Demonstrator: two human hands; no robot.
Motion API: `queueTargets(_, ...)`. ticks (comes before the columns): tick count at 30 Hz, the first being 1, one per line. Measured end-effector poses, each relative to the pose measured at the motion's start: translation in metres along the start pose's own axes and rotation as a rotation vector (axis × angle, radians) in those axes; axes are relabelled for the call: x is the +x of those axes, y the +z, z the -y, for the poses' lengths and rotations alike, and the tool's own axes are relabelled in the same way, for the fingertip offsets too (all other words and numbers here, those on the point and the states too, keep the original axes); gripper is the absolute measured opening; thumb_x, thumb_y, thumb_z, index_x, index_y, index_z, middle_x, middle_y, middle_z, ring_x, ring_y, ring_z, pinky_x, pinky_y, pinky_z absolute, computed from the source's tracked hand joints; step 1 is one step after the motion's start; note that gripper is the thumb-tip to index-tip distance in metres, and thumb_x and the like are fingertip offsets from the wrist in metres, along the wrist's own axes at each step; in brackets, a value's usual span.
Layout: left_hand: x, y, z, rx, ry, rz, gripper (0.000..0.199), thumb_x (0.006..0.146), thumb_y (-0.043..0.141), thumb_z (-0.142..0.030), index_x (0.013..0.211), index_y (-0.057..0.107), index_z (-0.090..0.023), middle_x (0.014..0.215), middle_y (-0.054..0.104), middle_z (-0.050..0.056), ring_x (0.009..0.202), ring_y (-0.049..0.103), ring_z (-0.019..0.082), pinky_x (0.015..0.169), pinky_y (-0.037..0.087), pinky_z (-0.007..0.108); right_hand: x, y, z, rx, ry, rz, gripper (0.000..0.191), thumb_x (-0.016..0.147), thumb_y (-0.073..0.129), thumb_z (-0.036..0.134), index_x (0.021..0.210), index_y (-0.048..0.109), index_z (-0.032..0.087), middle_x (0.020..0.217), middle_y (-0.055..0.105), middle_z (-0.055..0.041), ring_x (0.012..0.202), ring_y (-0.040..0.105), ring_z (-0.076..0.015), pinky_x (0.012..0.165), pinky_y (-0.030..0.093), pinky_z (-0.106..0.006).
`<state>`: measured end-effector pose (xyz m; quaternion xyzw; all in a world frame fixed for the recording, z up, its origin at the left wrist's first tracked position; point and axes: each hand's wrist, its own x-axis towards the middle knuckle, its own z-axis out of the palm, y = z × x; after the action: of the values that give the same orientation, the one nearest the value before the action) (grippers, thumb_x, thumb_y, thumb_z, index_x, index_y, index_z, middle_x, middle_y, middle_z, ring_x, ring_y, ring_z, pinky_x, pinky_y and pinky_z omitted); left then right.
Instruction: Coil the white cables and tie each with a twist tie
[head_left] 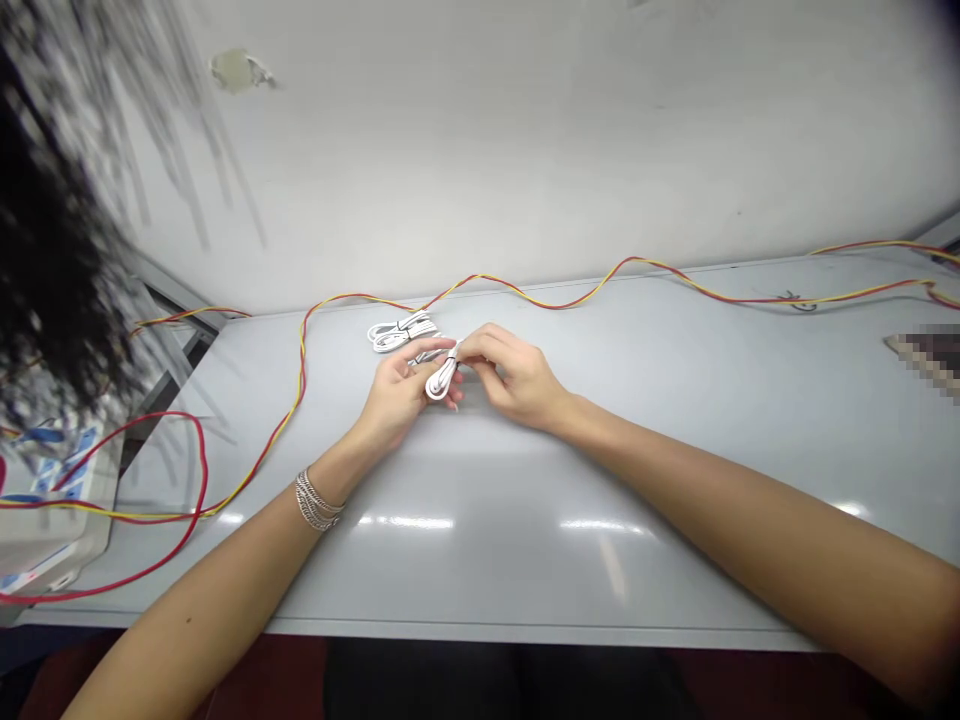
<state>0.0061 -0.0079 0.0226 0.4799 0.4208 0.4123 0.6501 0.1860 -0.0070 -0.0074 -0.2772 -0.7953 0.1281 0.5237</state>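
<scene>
A coiled white cable is held over the grey table between my two hands, with a dark tie round its middle. My left hand grips the coil from the left, thumb on top and fingers beneath. The fingers of my right hand pinch the coil's upper right end by the tie; the fingertips partly hide it. Just behind my left hand, more tied white cable coils lie on the table.
Twisted red and yellow wires run along the back of the grey table. A white box with a red wire stands at the left. Dark hair-like strands hang at upper left. A pixelated object lies at right.
</scene>
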Motion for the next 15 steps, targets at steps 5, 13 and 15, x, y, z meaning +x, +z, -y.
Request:
queueTargets(5,0.0001,-0.0028,0.0011,0.023,0.048,0.063,0.043,0.061,0.088,-0.024,0.099,0.072,-0.013,0.079,0.072,0.004,0.069,0.069,0.017,0.064,0.056,0.028,0.0017,-0.0006,0.0001,-0.003,0.014,-0.02,0.022,0.091,0.045,0.006,0.098,0.061,0.02,0.09,0.061,-0.005,0.078,0.058,-0.0152,0.069,0.05,-0.028)
queueTargets(13,0.0,-0.0027,0.0002,0.079,-0.008,-0.003,0.042,0.074,0.078,-0.052,0.065,0.066,-0.012,0.06,0.063,0.003,0.053,0.056,0.012,0.052,0.045,0.025,0.0013,0.0007,0.0033,0.021,-0.011,0.007,0.025,0.093,0.041,0.005,0.1,0.06,0.02,0.091,0.061,-0.0045,0.082,0.059,-0.0155,0.073,0.051,-0.029)
queueTargets(15,0.0011,-0.002,-0.0002,0.078,-0.052,-0.002,0.043,0.077,0.075,-0.053,0.068,0.067,-0.011,0.064,0.067,0.006,0.054,0.06,0.014,0.055,0.049,0.027,0.001,0.0009,0.0041,0.007,-0.021,0.029,0.026,0.092,0.042,0.005,0.101,0.06,0.022,0.093,0.062,-0.0049,0.083,0.06,-0.0159,0.074,0.051,-0.029)
